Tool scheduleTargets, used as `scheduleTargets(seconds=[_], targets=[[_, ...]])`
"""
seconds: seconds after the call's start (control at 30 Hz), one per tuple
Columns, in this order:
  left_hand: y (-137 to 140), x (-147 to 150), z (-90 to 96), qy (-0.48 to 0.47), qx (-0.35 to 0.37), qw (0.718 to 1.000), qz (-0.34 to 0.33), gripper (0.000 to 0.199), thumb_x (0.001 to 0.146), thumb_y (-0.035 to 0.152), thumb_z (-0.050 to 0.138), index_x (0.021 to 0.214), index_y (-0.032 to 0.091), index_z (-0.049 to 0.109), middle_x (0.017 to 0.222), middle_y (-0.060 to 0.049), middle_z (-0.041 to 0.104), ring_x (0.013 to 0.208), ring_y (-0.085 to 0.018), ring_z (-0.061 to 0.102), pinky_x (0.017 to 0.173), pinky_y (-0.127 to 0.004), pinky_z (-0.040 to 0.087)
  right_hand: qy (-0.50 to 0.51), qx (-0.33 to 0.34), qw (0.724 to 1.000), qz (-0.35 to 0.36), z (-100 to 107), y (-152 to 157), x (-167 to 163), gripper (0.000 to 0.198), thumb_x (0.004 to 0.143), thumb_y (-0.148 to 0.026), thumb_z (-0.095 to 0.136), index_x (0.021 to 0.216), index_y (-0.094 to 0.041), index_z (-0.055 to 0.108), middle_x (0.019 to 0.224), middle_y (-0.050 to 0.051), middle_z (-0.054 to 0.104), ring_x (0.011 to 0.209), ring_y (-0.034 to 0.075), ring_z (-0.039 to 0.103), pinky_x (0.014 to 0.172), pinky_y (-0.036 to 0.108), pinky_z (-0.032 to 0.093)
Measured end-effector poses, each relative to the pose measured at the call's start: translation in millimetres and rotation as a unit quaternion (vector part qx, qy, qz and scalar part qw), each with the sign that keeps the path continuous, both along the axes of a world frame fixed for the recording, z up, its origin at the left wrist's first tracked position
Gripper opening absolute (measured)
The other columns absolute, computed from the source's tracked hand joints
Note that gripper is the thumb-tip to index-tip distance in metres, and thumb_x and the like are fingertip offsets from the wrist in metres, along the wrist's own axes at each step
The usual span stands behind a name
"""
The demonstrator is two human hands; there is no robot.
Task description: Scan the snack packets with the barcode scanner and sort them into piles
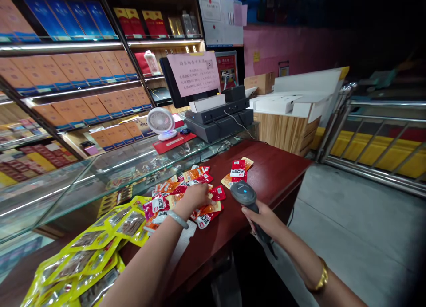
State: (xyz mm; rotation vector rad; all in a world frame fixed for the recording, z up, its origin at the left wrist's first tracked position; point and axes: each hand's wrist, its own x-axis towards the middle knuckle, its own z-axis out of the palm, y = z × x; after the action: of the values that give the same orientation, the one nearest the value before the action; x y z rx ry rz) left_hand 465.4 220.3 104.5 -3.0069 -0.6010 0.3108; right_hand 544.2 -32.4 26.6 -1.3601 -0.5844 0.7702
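Note:
My right hand (262,220) is wrapped around the handle of a grey barcode scanner (244,192), held above the front edge of the dark red tabletop. My left hand (195,196), with a pale bangle at its wrist, reaches into a heap of small red and orange snack packets (159,203). Its fingers are curled onto a packet there, their tips partly hidden. A smaller group of red and cream packets (238,170) lies apart, just beyond the scanner. Large yellow-edged snack bags (88,240) overlap at the left, beside the heap.
A glass display counter (113,165) borders the table (266,160). On it stand a small white fan (161,122), a monitor with a pink paper notice (193,74) and a dark cash drawer (219,123). Boxed goods fill the shelves behind. A metal railing (382,138) stands at the right.

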Motion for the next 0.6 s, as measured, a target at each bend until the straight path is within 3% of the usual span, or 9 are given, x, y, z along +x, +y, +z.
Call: scheduleTargets(seconds=[0.1,0.23,0.3,0.43,0.6], targets=[[2,-16,2.3,-0.006,0.012,1.0,-0.013,0.066,0.072,0.056,0.077,0.125,0.019,0.063,0.127,-0.019,0.066,0.118,-0.035,0.063,0.095,-0.042,0.05,-0.002,-0.001,1.0,0.007,1,-1,-3,0.048,0.079,-0.062,0.073,0.094,-0.021,0.052,0.047,-0.014,0.049,0.036,0.008,0.044,0.04,0.022,0.043],[1,-27,-0.8,-0.007,0.023,0.998,0.053,0.092,0.073,0.066,0.072,0.147,0.018,0.046,0.149,-0.024,0.05,0.137,-0.041,0.048,0.107,-0.05,0.043,-0.02,0.0,0.999,0.035,4,1,-5,0.046,0.081,-0.059,0.071,0.098,-0.021,0.053,0.047,-0.013,0.05,0.035,0.009,0.045,0.039,0.022,0.042],[1,-31,-3.3,-0.012,0.004,0.996,0.085,0.087,0.079,0.069,0.063,0.146,0.016,0.047,0.144,-0.025,0.056,0.131,-0.041,0.055,0.103,-0.049,0.045,-0.031,0.0,0.998,0.052,8,2,-8,0.046,0.081,-0.059,0.07,0.099,-0.02,0.053,0.048,-0.013,0.05,0.035,0.009,0.045,0.039,0.021,0.042],[2,-38,-6.2,-0.045,-0.012,0.993,0.113,0.067,0.09,0.069,0.048,0.129,0.017,0.061,0.115,-0.021,0.072,0.102,-0.035,0.071,0.084,-0.04,0.052,-0.044,-0.006,0.997,0.068,12,3,-12,0.046,0.081,-0.058,0.07,0.102,-0.02,0.055,0.047,-0.013,0.05,0.035,0.009,0.046,0.04,0.022,0.042],[8,-44,-9.8,-0.087,0.032,0.992,0.09,0.072,0.082,0.065,0.063,0.136,0.018,0.06,0.117,-0.019,0.071,0.113,-0.036,0.066,0.089,-0.039,0.051,-0.044,-0.013,0.997,0.069,8,2,-13,0.042,0.081,-0.056,0.071,0.097,-0.022,0.053,0.046,-0.013,0.05,0.035,0.01,0.047,0.039,0.022,0.044]])
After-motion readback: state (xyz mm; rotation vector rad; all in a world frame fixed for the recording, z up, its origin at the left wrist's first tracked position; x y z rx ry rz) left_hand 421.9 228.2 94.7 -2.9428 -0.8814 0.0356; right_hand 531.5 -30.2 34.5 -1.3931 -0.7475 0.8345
